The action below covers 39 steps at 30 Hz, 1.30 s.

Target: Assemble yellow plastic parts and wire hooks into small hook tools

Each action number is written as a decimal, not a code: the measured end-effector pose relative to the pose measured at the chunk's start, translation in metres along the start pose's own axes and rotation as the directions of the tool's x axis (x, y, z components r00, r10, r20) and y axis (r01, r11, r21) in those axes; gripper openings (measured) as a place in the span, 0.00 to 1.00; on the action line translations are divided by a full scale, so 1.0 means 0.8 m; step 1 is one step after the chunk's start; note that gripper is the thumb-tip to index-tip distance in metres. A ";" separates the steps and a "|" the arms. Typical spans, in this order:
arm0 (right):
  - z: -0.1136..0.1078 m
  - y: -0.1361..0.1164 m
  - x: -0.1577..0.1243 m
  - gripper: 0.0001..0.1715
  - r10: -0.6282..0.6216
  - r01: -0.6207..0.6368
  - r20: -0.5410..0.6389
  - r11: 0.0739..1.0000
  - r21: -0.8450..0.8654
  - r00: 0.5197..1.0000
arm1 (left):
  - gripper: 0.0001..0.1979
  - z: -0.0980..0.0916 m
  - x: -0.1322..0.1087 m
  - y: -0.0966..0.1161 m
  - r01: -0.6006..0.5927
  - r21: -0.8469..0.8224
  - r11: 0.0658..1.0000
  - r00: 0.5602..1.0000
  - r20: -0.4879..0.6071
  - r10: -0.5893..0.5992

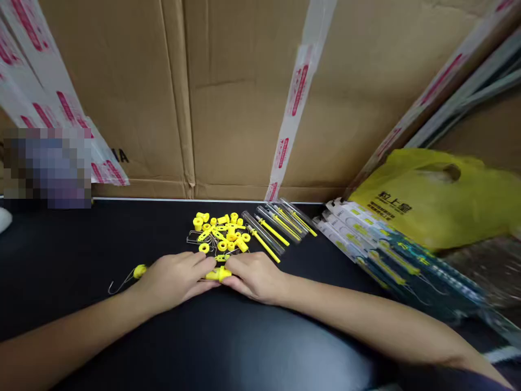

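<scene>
Looking down through the head view, we logged both hands low on the black table, fingertips meeting near its middle. Left hand and right hand each pinched one end of a small yellow piece. Neither hand lay slack, and both were closed on it as far as we could tell. The piece sat between the two hands, touching both, with its long axis running left to right across the table. Whether it rested on the surface or hung just off it, we could not tell. Neither hand was nearer, since the piece was shared evenly.

Just beyond the fingertips, away from the body, lay a pile of yellow parts mixed with thin wire clips, near the knuckles but apart from them. Right of the pile, clear tubes holding yellow rods lay slanted, their near ends close to the right hand. A wire hook with a yellow bead lay just beside the left hand, on its outer side.

Edges: a cardboard wall closed the far side right behind the pile. Carded packs and a yellow bag filled the right. Bare black surface showed to the left and toward the body.
</scene>
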State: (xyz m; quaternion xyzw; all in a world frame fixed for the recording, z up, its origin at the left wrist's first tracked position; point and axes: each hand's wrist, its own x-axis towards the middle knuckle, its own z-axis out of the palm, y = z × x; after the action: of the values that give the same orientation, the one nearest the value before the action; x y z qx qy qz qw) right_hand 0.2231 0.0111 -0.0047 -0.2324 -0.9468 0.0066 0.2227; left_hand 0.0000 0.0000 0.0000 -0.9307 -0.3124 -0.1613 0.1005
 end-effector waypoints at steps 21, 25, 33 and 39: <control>-0.006 0.001 0.002 0.15 0.014 -0.013 -0.006 0.995 0.102 1.000 | 0.16 0.000 0.001 -0.001 -0.004 0.050 0.999 0.997 -0.082 0.008; -0.005 0.000 0.003 0.18 0.044 -0.043 -0.005 0.994 0.102 0.999 | 0.15 0.002 0.002 0.000 -0.001 0.027 1.000 0.998 -0.056 0.003; -0.005 0.004 0.003 0.21 0.018 -0.021 0.041 0.996 0.092 0.999 | 0.15 0.001 0.002 -0.001 0.004 -0.003 1.000 1.000 -0.025 -0.004; -0.004 0.004 0.001 0.21 0.007 -0.009 0.020 0.995 0.104 1.000 | 0.14 0.000 0.002 -0.001 0.006 -0.007 1.000 1.000 -0.020 -0.006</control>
State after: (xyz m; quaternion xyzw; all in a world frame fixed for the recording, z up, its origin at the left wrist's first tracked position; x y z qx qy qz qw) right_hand 0.2253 0.0144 -0.0015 -0.2239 -0.9463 0.0592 0.2254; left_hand 0.0005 0.0013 0.0007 -0.9285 -0.3136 -0.1720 0.0997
